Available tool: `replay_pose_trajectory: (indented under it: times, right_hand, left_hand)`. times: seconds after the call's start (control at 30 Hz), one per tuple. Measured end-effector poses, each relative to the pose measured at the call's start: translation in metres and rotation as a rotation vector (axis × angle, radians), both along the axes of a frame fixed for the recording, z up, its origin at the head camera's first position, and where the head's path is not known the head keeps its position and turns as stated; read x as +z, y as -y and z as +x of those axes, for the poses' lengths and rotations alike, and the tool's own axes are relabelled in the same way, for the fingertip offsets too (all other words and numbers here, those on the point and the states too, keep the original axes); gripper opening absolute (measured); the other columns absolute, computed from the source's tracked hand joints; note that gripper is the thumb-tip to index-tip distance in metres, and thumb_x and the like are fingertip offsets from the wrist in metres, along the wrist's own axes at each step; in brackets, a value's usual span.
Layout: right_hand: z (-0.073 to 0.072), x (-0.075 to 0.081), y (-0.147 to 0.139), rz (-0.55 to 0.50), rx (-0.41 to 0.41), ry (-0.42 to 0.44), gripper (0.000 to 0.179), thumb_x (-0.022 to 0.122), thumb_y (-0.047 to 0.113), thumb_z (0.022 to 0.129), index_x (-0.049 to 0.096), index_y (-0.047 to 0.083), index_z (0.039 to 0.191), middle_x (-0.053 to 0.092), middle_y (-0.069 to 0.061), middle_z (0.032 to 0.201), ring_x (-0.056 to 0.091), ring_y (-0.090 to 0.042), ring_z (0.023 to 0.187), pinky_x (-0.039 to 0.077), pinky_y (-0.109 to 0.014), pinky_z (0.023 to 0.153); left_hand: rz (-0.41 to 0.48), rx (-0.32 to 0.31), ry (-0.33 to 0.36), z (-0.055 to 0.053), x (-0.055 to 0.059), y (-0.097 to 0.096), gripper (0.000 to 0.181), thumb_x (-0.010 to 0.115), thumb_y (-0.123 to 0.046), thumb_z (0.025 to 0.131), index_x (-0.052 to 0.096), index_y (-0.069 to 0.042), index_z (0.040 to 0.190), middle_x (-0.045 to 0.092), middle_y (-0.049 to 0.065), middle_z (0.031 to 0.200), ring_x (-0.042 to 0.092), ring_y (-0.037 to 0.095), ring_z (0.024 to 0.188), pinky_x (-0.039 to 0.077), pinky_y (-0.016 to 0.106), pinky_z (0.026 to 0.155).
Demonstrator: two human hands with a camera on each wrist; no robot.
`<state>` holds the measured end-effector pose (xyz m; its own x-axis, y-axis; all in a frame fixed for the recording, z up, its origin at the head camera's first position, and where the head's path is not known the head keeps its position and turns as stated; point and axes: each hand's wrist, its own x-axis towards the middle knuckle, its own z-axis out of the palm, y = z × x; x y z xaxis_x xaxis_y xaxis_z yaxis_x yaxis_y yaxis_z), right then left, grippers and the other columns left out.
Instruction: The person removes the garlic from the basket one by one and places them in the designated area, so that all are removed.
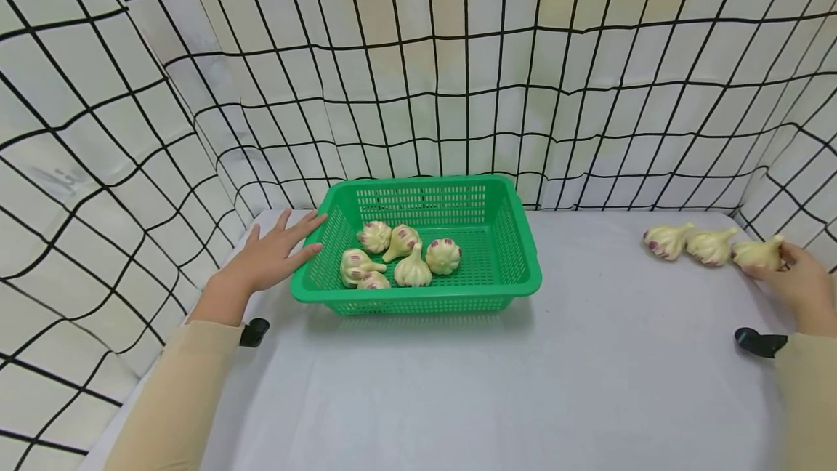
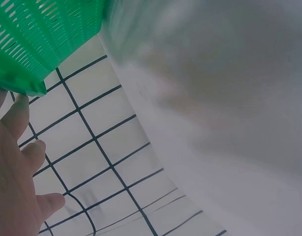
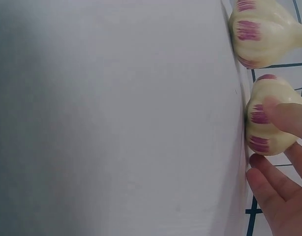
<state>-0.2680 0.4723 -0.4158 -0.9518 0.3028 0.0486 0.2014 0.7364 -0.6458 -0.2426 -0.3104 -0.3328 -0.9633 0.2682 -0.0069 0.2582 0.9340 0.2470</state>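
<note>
The left hand (image 1: 269,256), spread, touches the basket (image 1: 471,290) beside it; the right hand (image 1: 799,283), apparently at grasping step, pinches a garlic (image 1: 755,254), whose lifting needs firm hold.

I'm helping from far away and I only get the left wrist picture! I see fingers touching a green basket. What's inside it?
Observer: Six garlic bulbs show inside the basket, mostly toward its left side.

Operator: Ooh, garlic! My picture doesn't show the other side. What's happening over there?

Observer: The right hand is far over on the right, holding one garlic bulb between thumb and fingers.

Operator: Is that the only one over there?

Observer: No, two more bulbs lie in a row with it, on the side toward the basket.
</note>
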Motion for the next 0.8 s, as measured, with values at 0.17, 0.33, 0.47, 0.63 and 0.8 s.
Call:
replay_pose_trajectory:
  times: [0.17,0.33,0.47,0.63,0.8]
  right_hand:
    - [0.0021,-0.0033,-0.0022,-0.007,0.002,-0.010,0.075,0.055,0.021,0.106,0.009,-0.018,0.152,0.013,-0.041,0.154,0.013,-0.059,0.145,0.014,-0.065,0.118]
    - [0.0046,-0.0002,-0.0011,-0.039,0.003,-0.002,0.080,0.058,0.021,0.105,0.008,-0.015,0.155,0.013,-0.044,0.153,0.015,-0.061,0.143,0.016,-0.066,0.117]
    - [0.0050,0.0003,-0.0001,-0.062,-0.024,0.021,0.082,0.060,0.020,0.104,0.005,-0.014,0.155,0.009,-0.043,0.154,0.013,-0.059,0.144,0.015,-0.067,0.117]
    - [0.0053,-0.0008,-0.0009,-0.037,-0.033,0.013,0.080,0.060,0.014,0.103,0.008,-0.014,0.156,0.011,-0.043,0.154,0.012,-0.060,0.145,0.015,-0.068,0.116]
    - [0.0075,0.0043,0.0003,-0.009,0.001,-0.010,0.073,0.058,0.010,0.104,0.012,-0.016,0.154,0.015,-0.045,0.151,0.021,-0.064,0.139,0.021,-0.070,0.113]
  left_hand:
    - [0.000,-0.004,-0.005,-0.0004,0.0003,-0.0001,0.069,0.041,-0.053,0.108,0.023,-0.020,0.166,0.017,0.012,0.170,-0.004,0.044,0.155,-0.010,0.076,0.112]
    - [-0.004,-0.003,0.000,-0.0008,-0.0006,-0.0003,0.069,0.040,-0.053,0.108,0.022,-0.020,0.166,0.016,0.012,0.170,-0.004,0.044,0.155,-0.011,0.075,0.112]
    - [-0.001,-0.007,0.000,-0.0009,-0.0008,-0.0002,0.069,0.039,-0.054,0.108,0.021,-0.020,0.166,0.016,0.012,0.170,-0.005,0.045,0.154,-0.011,0.076,0.112]
    - [0.003,-0.006,0.001,0.0001,-0.0011,0.0002,0.070,0.038,-0.056,0.108,0.022,-0.021,0.166,0.016,0.012,0.170,-0.005,0.044,0.155,-0.010,0.075,0.112]
    - [0.001,-0.005,0.000,-0.0001,-0.0010,0.0007,0.070,0.038,-0.056,0.108,0.022,-0.020,0.166,0.016,0.012,0.170,-0.005,0.044,0.155,-0.010,0.076,0.112]
